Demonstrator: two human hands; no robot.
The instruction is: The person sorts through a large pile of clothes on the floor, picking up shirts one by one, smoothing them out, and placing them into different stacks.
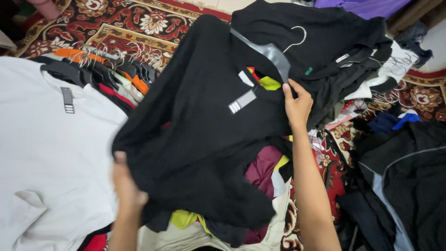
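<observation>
Both hands are clamped on a black shirt [200, 125], the left hand [126, 186] at its hem, the right hand [297, 104] beside the grey hanger [272, 53] at its collar.

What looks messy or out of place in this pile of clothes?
The black shirt held by the left hand and right hand hangs crooked, its grey hanger poking out sideways at the collar. Beneath it, coloured garments lie crumpled in a loose heap on the patterned rug, not folded.
</observation>
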